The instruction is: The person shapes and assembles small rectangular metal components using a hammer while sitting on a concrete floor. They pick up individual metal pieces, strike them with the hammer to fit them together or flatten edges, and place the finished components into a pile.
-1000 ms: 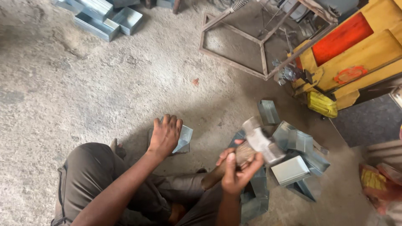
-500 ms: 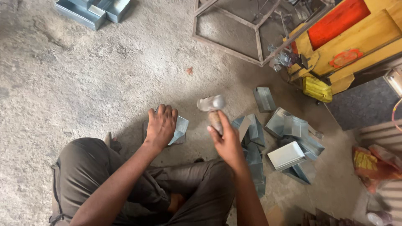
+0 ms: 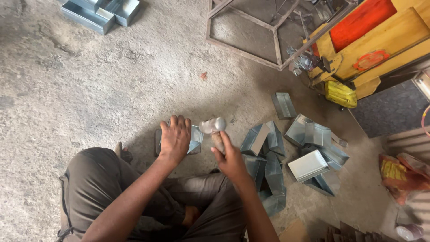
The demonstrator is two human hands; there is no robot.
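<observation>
I sit on a concrete floor. My left hand [image 3: 175, 138] presses flat on a small folded sheet-metal piece [image 3: 195, 138] lying on the floor in front of my knees. In my right hand [image 3: 230, 157] I grip the wooden handle of a hammer [image 3: 213, 126]. Its steel head is low, right at the metal piece's right edge, close to my left fingers.
A heap of folded sheet-metal boxes [image 3: 309, 148] lies to my right. More stacked metal boxes [image 3: 101, 11] sit at the top left. An angle-iron frame [image 3: 251, 31] and a yellow and red machine [image 3: 371, 40] stand at the top right. A yellow can [image 3: 340, 93] is beside it.
The hammer was raised over the box heap a second ago; it has swung down and left to the metal piece. My left hand has stayed on the piece.
</observation>
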